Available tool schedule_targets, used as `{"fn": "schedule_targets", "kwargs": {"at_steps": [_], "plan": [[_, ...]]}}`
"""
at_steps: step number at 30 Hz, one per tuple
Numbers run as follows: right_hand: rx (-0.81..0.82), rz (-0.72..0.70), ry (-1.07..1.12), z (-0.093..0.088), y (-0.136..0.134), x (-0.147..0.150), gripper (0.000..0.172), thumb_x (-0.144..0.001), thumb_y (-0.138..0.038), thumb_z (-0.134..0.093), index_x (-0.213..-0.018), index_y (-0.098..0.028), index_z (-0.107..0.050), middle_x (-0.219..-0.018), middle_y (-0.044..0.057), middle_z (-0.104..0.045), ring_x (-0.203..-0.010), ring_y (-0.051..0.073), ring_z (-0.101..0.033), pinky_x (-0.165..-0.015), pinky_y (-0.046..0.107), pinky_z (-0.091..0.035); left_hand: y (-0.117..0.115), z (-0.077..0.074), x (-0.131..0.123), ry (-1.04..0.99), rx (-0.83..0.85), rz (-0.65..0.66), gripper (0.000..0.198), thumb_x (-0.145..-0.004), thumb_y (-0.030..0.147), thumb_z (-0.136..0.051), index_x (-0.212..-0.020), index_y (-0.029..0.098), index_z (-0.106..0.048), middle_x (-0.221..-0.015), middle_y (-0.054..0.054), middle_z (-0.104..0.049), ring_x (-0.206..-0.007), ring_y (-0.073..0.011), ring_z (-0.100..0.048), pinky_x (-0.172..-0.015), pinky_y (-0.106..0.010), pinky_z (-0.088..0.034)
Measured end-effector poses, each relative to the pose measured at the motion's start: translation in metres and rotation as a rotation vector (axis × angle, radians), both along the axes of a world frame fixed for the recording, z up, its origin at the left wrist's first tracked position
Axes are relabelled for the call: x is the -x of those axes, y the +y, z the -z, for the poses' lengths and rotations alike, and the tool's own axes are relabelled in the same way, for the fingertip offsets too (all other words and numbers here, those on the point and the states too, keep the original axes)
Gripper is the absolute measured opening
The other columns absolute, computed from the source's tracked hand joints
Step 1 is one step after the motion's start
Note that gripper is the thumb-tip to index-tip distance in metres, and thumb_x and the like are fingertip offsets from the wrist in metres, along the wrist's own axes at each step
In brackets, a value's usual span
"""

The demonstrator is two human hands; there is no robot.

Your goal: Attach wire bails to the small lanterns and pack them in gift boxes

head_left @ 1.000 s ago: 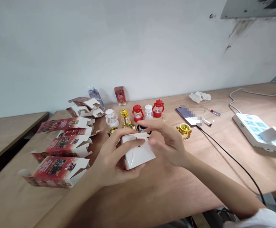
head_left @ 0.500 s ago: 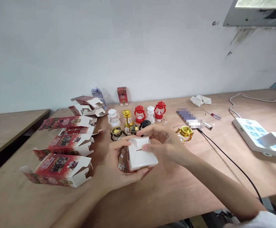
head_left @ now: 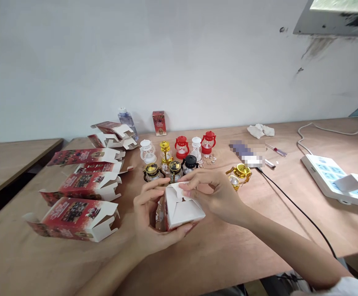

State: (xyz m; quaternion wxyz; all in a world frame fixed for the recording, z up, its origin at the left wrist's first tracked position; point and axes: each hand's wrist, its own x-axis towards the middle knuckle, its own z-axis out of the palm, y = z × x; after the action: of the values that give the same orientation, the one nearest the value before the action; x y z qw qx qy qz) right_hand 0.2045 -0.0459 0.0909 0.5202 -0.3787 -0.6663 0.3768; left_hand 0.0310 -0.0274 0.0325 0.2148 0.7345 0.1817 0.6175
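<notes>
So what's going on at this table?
A person's left grip holds a red-printed carton with its white end showing, while the right grip pinches the flap there; that end shows a gap. Miniature lanterns sit beyond, and red cartons with open flaps lie to the left.

"What's the near box (head_left: 188, 212) in the middle made of?"
"Thin paperboard, by its look: smooth white on the end, slightly shiny. The printed red boxes (head_left: 70, 211) on the left look like glossy card."
"And that gold lantern (head_left: 243, 168) on the right?"
"A mirror-bright, metallic finish. The far red lanterns (head_left: 181, 142) look like glossy plastic."
"The table (head_left: 222, 259)?"
"Wood, smooth, fairly matt. The power strip (head_left: 322, 169) at right is smooth white plastic."
</notes>
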Motion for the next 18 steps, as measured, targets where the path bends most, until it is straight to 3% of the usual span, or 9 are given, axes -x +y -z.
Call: {"fn": "schedule_targets", "kwargs": {"at_steps": [4, 8, 10, 12, 15, 18], "plan": [[-0.001, -0.032, -0.147, -0.004, -0.005, -0.002, 0.013, -0.079, -0.012, -0.065, -0.074, -0.02, -0.074, -0.098, 0.006, -0.073, -0.088, 0.016, -0.07, -0.072, 0.028, -0.056, -0.001, -0.006, 0.004, 0.066, -0.049, -0.049, 0.06, -0.065, 0.026, -0.081, -0.117, 0.023, -0.049, -0.117, -0.012, -0.054, -0.11, -0.0258, -0.056, -0.079, -0.038, -0.057], [-0.018, 0.031, -0.115, -0.002, -0.006, -0.003, 0.006, -0.078, -0.017, -0.069, -0.081, -0.021, -0.074, -0.091, 0.004, -0.075, -0.086, 0.017, -0.07, -0.073, 0.028, -0.056, -0.004, -0.014, 0.008, 0.218, -0.142, -0.073, 0.043, -0.071, 0.024, -0.077, -0.108, 0.019, -0.055, -0.123, -0.014, -0.05, -0.108, -0.0228, -0.057, -0.083, -0.036, -0.056], [0.001, 0.044, -0.077, -0.001, -0.006, -0.004, 0.015, -0.078, -0.02, -0.071, -0.092, -0.021, -0.073, -0.092, 0.002, -0.076, -0.085, 0.016, -0.07, -0.071, 0.028, -0.056, -0.006, -0.016, 0.009, 0.248, -0.161, -0.071, 0.039, -0.073, 0.022, -0.075, -0.107, 0.019, -0.055, -0.125, -0.014, -0.049, -0.108, -0.0215, -0.057, -0.087, -0.036, -0.055], [0.018, 0.03, -0.055, -0.001, -0.005, -0.005, 0.022, -0.079, -0.021, -0.071, -0.101, -0.022, -0.072, -0.095, 0.002, -0.076, -0.086, 0.016, -0.07, -0.071, 0.028, -0.056, -0.008, -0.015, 0.009, 0.251, -0.16, -0.076, 0.044, -0.074, 0.023, -0.075, -0.112, 0.019, -0.054, -0.124, -0.013, -0.05, -0.111, -0.0227, -0.056, -0.09, -0.037, -0.054], [0.025, 0.039, -0.076, -0.002, -0.006, -0.006, 0.016, -0.08, -0.024, -0.07, -0.096, -0.022, -0.074, -0.092, 0.002, -0.076, -0.082, 0.016, -0.07, -0.07, 0.028, -0.056, -0.016, -0.009, 0.006, 0.239, -0.056, -0.115, 0.062, -0.075, 0.026, -0.071, -0.13, 0.018, -0.043, -0.126, -0.016, -0.051, -0.118, -0.0277, -0.052, -0.095, -0.044, -0.052], [0.009, 0.121, -0.06, -0.001, -0.008, -0.004, 0.013, -0.081, -0.026, -0.069, -0.092, -0.022, -0.075, -0.086, 0.002, -0.076, -0.074, 0.015, -0.069, -0.063, 0.026, -0.055, -0.03, -0.005, -0.002, 0.251, 0.087, -0.254, 0.075, -0.076, 0.026, -0.067, -0.141, 0.014, -0.031, -0.133, -0.02, -0.046, -0.124, -0.031, -0.05, -0.1, -0.051, -0.048]]}}
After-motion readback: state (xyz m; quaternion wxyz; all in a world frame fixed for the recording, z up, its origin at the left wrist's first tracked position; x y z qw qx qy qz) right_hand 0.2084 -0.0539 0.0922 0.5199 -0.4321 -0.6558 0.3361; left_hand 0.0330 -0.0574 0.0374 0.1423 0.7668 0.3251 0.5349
